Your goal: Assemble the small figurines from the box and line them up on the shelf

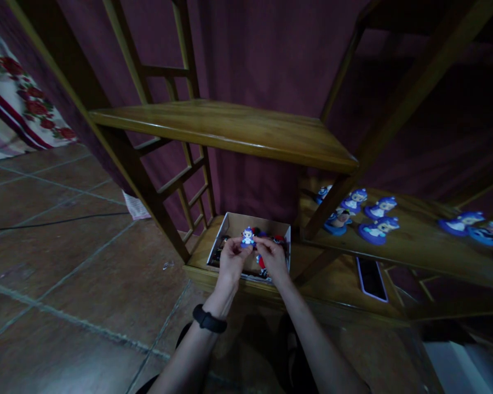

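Observation:
A small figurine [247,236] with purple hair and a white body is pinched between both hands, upright over an open cardboard box [254,221]. My left hand [232,258], with a black band on its wrist, grips the figurine's left side by the fingertips. On the other side, the fingers of my right hand [272,256] close on its base. Below them the box holds several figurines in red, black and other colours, partly hidden by my hands. The box sits on the lowest shelf of a wooden rack.
Several purple-haired figurines [378,230] stand on the shelf [411,241] at right. A phone [372,279] lies on the lower board. Above the box juts a wooden shelf [222,128]. A dark cable [57,221] crosses the tiled floor [86,295] at left.

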The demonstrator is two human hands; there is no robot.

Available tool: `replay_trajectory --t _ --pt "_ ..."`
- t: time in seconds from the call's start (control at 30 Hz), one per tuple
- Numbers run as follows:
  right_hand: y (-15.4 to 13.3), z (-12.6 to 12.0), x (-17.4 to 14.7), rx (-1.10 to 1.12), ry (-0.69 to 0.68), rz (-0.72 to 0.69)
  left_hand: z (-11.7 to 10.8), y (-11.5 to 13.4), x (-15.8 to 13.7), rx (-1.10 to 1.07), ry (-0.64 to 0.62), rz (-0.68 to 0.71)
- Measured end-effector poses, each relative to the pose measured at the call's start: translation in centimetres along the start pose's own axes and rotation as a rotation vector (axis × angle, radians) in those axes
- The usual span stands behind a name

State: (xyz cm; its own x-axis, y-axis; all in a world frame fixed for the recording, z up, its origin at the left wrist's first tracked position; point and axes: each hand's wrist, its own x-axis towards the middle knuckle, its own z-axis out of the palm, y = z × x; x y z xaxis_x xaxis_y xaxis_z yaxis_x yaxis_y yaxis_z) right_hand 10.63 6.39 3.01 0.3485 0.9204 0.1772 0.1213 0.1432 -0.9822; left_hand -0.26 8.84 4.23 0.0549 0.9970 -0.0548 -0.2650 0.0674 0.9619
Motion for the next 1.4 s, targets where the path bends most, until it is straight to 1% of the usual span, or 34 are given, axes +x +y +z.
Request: replay_trajectory --t 0.2,0.37,0.47,0.6,0.8,1.0,1.27,1.4 --pt "0.5 0.4 0.2 0.07 0.011 0.06 0.1 -0.4 0.3 0.007 0.031 0.016" --pt "0.3 0.7 0.0 0.159 0.001 0.145 -0.1 -0.8 0.8 0.0 0.069 0.026" --pt "0.2 1.0 -0.1 0.223 0.001 0.168 -0.1 -0.8 0.8 0.004 0.082 0.026" --pt "0.0 1.2 -0.1 0.279 0.002 0.197 -0.1 -0.8 0.8 -0.045 0.047 -0.002" --pt "-0.3 1.1 0.0 0.235 0.038 0.199 -0.2 -0.4 0.5 -0.13 -0.003 -0.061" --pt "0.4 0.6 0.3 0.246 0.021 0.206 -0.3 -0.3 0.3 -0.212 -0.052 -0.116" --pt "-0.2 0.6 0.1 0.321 0.018 0.259 -0.2 -0.1 0.4 -0.105 -0.004 -0.03" --pt "-0.6 0.5 -0.2 0.351 0.001 0.268 -0.1 0.3 0.2 -0.089 -0.006 -0.035"
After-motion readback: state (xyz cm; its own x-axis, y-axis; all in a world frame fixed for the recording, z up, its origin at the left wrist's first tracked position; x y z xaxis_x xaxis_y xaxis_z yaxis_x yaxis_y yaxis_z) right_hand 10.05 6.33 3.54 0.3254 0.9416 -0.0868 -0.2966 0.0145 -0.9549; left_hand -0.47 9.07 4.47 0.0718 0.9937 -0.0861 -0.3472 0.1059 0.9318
